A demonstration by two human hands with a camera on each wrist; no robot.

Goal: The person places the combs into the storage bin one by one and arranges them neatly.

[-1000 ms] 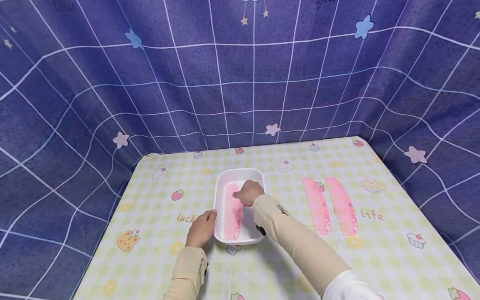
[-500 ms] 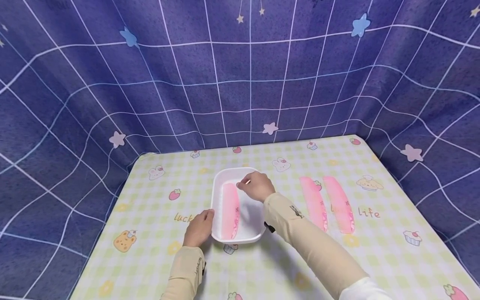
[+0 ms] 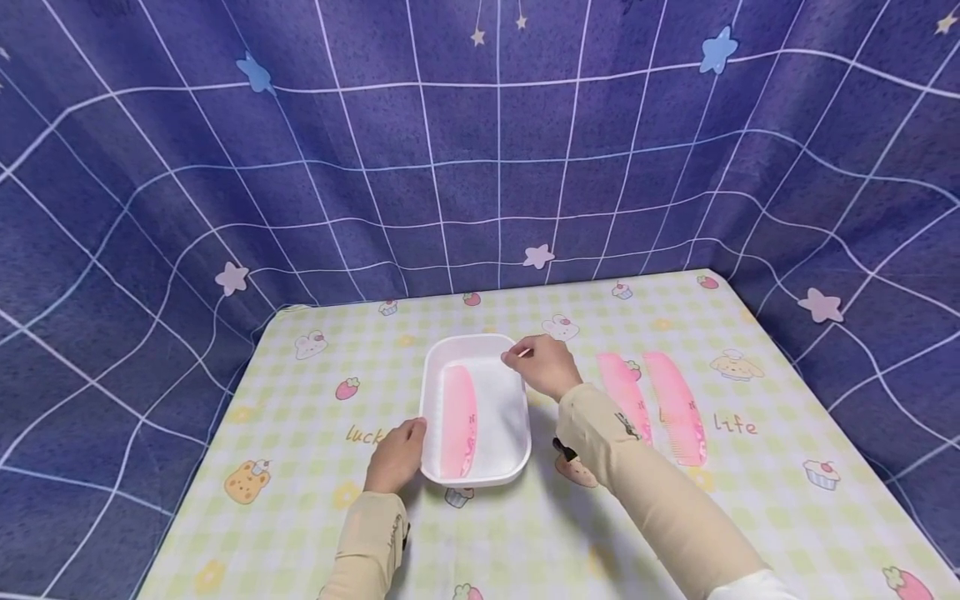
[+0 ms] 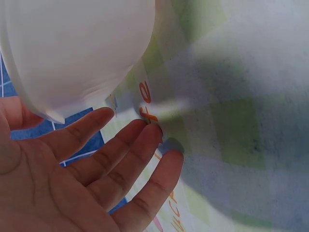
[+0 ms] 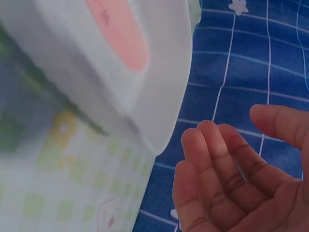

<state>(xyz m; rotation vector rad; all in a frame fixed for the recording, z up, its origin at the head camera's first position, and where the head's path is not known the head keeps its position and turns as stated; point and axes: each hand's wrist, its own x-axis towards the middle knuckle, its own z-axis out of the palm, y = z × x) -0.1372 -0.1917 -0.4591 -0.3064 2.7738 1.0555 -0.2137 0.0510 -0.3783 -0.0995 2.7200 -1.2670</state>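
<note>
A pink comb (image 3: 459, 421) lies lengthwise in the left part of a white rectangular tray (image 3: 504, 425). My left hand (image 3: 397, 454) rests against the tray's left wall. In the left wrist view its thumb touches the tray's edge, while the other fingers (image 4: 137, 154) extend loosely near the outer wall. Over the tray's upper right rim hovers my right hand (image 3: 547, 364), holding nothing. The right wrist view has its fingers (image 5: 212, 166) loosely bent beside the tray, apart from it, and part of the pink comb (image 5: 123, 36) inside.
Two more pink combs, a nearer one (image 3: 624, 387) and a farther one (image 3: 677, 408), lie side by side on the tablecloth (image 3: 315, 542) right of the tray. My right forearm partly covers the nearer one. A blue grid-patterned curtain (image 3: 390, 192) hangs behind and beside the table.
My right hand has let go of the comb in the tray and moved right, up to the tray's rim. The left hand stays at the tray's left side.
</note>
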